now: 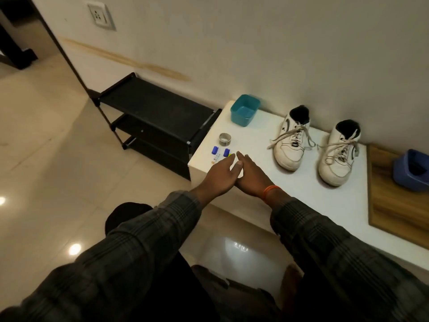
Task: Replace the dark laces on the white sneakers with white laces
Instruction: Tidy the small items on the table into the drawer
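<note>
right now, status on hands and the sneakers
Both hands, left and right, open, together over white bench. White lace-up sneakers untouched, laces loose. Small blue-capped tubes beside hands, path clear.

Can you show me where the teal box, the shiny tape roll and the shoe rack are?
teal box (243, 112), head view, inside floor.
tape roll (225, 139), head view, front wall.
shoe rack (153, 101), head view, top shelf.

Hands (234, 173) meet beside sneakers (315, 145)
</note>
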